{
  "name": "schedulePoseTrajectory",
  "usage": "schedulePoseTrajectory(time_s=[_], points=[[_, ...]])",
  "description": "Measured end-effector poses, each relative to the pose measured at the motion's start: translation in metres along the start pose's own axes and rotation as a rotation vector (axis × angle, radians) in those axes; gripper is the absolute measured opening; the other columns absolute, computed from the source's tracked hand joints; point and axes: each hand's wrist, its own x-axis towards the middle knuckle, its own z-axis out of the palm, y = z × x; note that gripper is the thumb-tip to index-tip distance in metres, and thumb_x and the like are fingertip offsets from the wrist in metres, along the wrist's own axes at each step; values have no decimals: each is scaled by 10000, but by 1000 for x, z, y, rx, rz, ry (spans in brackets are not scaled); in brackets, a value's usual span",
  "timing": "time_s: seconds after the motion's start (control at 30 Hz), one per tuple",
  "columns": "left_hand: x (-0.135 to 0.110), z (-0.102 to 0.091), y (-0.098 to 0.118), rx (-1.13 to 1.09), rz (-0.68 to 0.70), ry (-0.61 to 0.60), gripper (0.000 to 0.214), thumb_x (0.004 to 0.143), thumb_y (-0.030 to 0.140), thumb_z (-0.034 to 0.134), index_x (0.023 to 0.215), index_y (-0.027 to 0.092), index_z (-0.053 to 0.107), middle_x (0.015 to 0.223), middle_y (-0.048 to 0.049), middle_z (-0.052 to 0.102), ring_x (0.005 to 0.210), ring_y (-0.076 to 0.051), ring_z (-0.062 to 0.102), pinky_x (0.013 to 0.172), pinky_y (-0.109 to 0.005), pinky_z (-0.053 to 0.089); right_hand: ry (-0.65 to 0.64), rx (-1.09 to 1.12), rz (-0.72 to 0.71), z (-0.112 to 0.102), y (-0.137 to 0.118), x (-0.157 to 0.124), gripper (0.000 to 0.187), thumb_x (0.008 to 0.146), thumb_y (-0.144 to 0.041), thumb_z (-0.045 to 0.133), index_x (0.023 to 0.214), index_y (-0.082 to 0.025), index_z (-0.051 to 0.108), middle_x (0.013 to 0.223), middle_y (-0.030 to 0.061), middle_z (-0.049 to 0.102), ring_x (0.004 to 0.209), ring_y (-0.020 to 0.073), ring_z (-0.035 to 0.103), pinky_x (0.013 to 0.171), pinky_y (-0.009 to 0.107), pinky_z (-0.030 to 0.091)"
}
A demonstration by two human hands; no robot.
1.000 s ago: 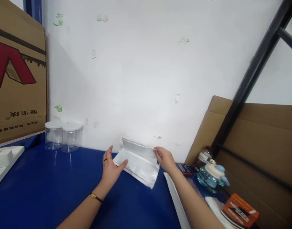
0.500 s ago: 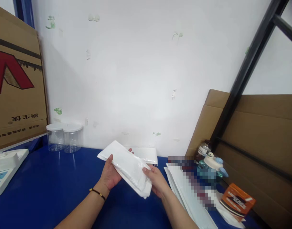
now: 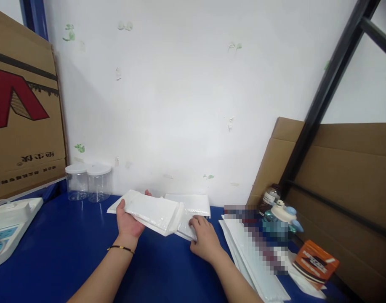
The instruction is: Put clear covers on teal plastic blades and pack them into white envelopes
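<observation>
My left hand (image 3: 129, 221) is closed round a white bubble mailer (image 3: 151, 210), with its thumb on the near edge and fingertips showing at the far edge. Another white layer sticks out at the mailer's left end; I cannot tell how many are stacked there. To the right, my right hand (image 3: 207, 237) curls its fingers over the edge of a second white mailer (image 3: 187, 227), partly covered by the first. Behind both hands, one more white mailer (image 3: 195, 203) lies near the wall.
Long white mailers (image 3: 252, 261) lie on the blue table (image 3: 167, 273) at right, beside an orange box (image 3: 315, 265), a teal bottle (image 3: 278, 219) and a brown bottle (image 3: 270, 198). Clear jars (image 3: 99, 185), a white power strip (image 3: 16, 235) and a large carton (image 3: 25, 105) stand left.
The mailer in my left hand has moved left and tilted flatter. My right hand has let go of its right end and now grips a mailer lower down.
</observation>
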Motion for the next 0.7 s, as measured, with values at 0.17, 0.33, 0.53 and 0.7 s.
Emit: schedulePoseTrajectory(time_s=[0.17,0.33,0.53,0.7], points=[[2,0,4,-5,12,25,422,732,425,496,1026,133,577,1040,-175,609,924,-316,611,760,-504,505,16,-36,42,5,5,12,412,541,-58,505,923,-213,497,957,41,565,931,213,468,766,285,318],[6,-2,14,-38,65,29,422,727,425,479,1003,121,577,1008,-163,616,924,-308,608,758,-490,512,133,-76,-29,-4,5,24,235,669,-71,458,837,-215,538,775,22,579,789,181,499,669,246,306],[11,-7,23,-52,81,12,421,728,419,471,1005,120,576,978,-160,629,914,-307,613,773,-491,510,398,27,0,-35,22,62,173,740,-137,427,829,-212,555,730,12,552,729,163,515,652,230,332],[16,-12,24,-33,105,24,478,740,431,474,1082,106,551,1000,-170,629,929,-312,612,775,-493,510,489,28,117,-54,38,103,172,752,-169,411,814,-209,566,662,0,548,663,163,496,607,234,324]])
